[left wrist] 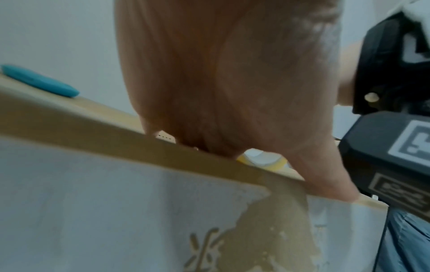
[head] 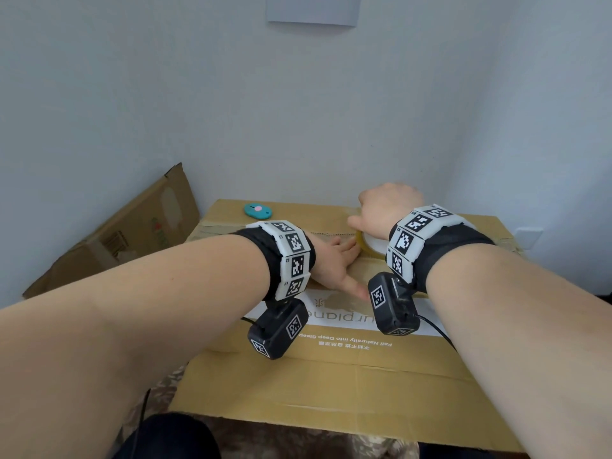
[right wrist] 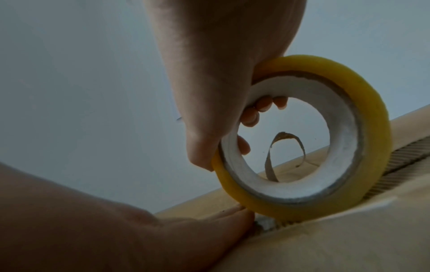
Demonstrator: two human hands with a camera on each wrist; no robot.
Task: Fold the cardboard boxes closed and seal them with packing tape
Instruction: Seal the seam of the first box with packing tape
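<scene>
A large brown cardboard box [head: 331, 376] with a white printed band lies in front of me, its top flaps folded shut. My left hand [head: 334, 260] presses flat on the top by the centre seam, fingers straight. My right hand [head: 387, 210] grips a yellow roll of packing tape [right wrist: 325, 132], fingers hooked through its white core, and stands it on edge on the seam [right wrist: 395, 162]. The roll [head: 369, 243] touches the box just right of my left fingertips [right wrist: 232, 217]. In the left wrist view the palm [left wrist: 221, 82] fills the frame with the roll [left wrist: 263, 162] beyond it.
A teal oval cutter [head: 257, 211] lies on the box's far left corner. A second, open cardboard box [head: 132, 233] leans against the wall at the left. A curl of loose old tape [right wrist: 279, 156] stands up from the box top behind the roll. The white wall is close behind.
</scene>
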